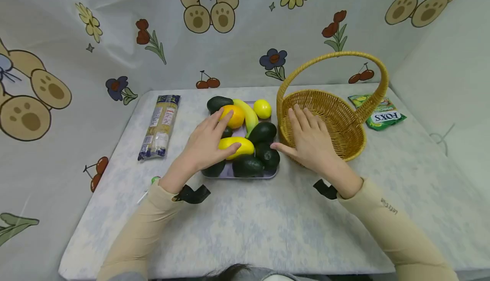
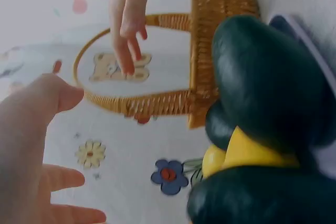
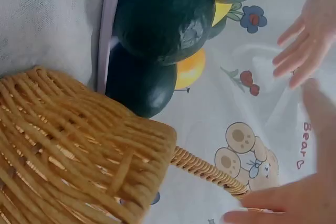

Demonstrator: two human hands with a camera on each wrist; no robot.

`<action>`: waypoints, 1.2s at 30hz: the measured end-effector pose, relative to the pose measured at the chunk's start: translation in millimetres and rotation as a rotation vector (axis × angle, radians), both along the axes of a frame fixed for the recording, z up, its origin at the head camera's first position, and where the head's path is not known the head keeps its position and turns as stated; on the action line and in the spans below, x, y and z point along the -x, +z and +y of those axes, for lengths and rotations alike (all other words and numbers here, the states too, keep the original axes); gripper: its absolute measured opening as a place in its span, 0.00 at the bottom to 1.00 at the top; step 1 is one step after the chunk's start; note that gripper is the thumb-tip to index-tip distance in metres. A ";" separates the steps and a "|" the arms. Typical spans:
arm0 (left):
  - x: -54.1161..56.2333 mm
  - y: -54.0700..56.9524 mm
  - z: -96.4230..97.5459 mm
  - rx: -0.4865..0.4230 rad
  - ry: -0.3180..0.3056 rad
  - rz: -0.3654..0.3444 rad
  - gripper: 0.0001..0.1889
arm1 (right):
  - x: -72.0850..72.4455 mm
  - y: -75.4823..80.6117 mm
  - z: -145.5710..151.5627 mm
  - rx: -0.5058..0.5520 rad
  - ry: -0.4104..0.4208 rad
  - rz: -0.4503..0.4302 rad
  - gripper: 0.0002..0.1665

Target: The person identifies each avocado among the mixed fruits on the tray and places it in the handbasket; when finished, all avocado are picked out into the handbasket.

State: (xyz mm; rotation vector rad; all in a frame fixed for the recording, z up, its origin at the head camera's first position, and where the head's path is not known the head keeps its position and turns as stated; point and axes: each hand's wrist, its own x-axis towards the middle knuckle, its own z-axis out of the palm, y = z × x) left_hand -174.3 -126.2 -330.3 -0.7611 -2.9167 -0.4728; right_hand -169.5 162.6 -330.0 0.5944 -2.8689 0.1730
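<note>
My left hand (image 1: 206, 140) hovers over the left side of a lavender tray (image 1: 228, 171) of fruit, fingers spread and holding nothing. On the tray are several dark green avocados (image 1: 248, 166), a curved banana (image 1: 249, 117), an orange (image 1: 235, 117), a lemon (image 1: 262, 109) and a plump yellow fruit (image 1: 242, 146) partly hidden by my hand. Over the front left of a wicker basket (image 1: 344, 128) my right hand (image 1: 311, 145) is held with fingers extended, also holding nothing. In the left wrist view, the left hand (image 2: 31, 129) shows apart from the avocados (image 2: 268, 77).
A clear pack of noodle-like food (image 1: 158, 128) lies at the table's left. Behind the basket's right side is a green FOX'S bag (image 1: 379, 113). A lollipop (image 1: 155, 180) lies by my left wrist. The basket's tall handle (image 1: 337, 54) arches up before the patterned backdrop.
</note>
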 end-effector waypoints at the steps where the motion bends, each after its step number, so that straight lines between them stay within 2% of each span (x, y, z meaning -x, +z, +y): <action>1: 0.8 -0.1 -6.4 -0.050 0.006 -0.016 0.45 | 0.1 -0.1 -1.6 0.032 0.031 0.019 0.62; 4: 4.2 -2.9 -28.3 -0.216 0.028 -0.096 0.43 | -0.2 -0.9 -7.0 0.173 0.137 0.047 0.60; 7: 12.4 -13.1 -50.0 -0.433 0.024 -0.189 0.39 | -1.5 -2.2 -14.3 0.325 0.240 0.013 0.56; 11: 25.1 -35.3 -70.8 -0.703 -0.013 -0.314 0.35 | -4.6 -6.4 -24.7 0.478 0.337 -0.125 0.49; 15: 34.5 -60.8 -83.6 -0.851 0.011 -0.417 0.34 | -5.9 -15.1 -34.6 0.572 0.407 -0.281 0.45; 20: 42.0 -92.2 -90.5 -0.950 0.050 -0.530 0.35 | -5.7 -28.2 -43.9 0.606 0.448 -0.373 0.43; 24: 43.4 -108.4 -89.7 -1.000 0.038 -0.568 0.35 | -5.8 -38.6 -47.4 0.588 0.469 -0.385 0.43; 27: 44.5 -113.5 -88.8 -1.016 0.022 -0.577 0.36 | -6.4 -45.4 -48.6 0.558 0.475 -0.383 0.43; 36: 43.9 -114.5 -87.4 -1.026 0.003 -0.596 0.36 | -7.6 -53.5 -54.5 0.428 0.459 -0.289 0.44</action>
